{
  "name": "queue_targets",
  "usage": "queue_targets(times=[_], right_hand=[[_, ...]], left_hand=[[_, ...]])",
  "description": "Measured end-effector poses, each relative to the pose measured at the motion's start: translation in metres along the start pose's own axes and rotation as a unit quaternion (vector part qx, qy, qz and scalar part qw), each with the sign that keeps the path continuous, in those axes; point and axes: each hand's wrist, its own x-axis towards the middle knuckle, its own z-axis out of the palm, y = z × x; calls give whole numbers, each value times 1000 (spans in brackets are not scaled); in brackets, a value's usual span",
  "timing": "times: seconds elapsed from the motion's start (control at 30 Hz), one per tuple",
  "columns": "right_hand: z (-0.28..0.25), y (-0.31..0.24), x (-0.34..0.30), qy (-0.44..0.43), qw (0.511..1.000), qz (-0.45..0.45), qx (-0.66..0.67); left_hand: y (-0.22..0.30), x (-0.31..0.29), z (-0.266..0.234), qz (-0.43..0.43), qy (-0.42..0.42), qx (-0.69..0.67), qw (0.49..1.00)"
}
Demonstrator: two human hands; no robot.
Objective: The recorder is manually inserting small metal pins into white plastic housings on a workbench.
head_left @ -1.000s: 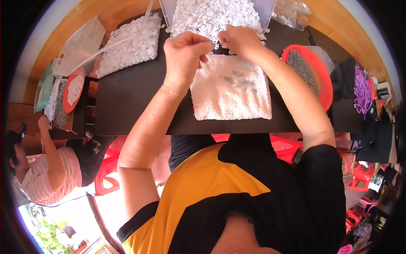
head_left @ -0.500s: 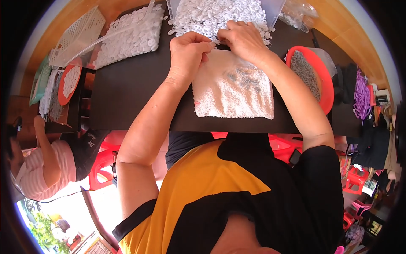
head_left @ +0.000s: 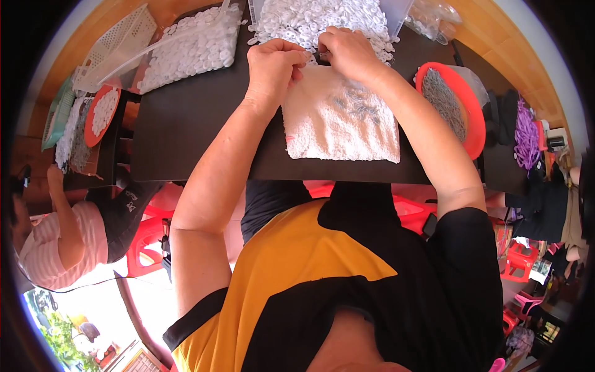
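My left hand (head_left: 273, 67) is closed in a pinch at the far edge of a pale towel (head_left: 341, 139). Whatever small piece sits between its fingertips is too small to make out. Just to the right, my right hand (head_left: 352, 54) has its fingers curled together, and their tips are partly hidden. Both sets of fingertips nearly meet in front of a heap of small white oval plastic pieces (head_left: 316, 25). Thin grey metal pins (head_left: 362, 108) lie scattered on the towel beneath my right wrist.
A red bowl (head_left: 476, 124) of grey pins stands on the right. At left are a clear tray of white pieces (head_left: 189, 53), a white basket (head_left: 127, 37) and a red dish (head_left: 91, 131). Another person (head_left: 68, 239) sits at the far left.
The table and everything on it appear slightly higher in the picture. Both hands stay together by the heap, still pinching, with only small finger movement.
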Motion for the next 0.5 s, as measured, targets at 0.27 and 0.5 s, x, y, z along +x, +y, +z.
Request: queue_targets(times=[0.27, 0.5], right_hand=[[-6, 0, 1, -21, 1000, -4, 6], [-9, -2, -7, 4, 998, -30, 49]], left_hand=[[1, 0, -1, 14, 3, 24, 1000], [1, -1, -1, 11, 1, 31, 999]])
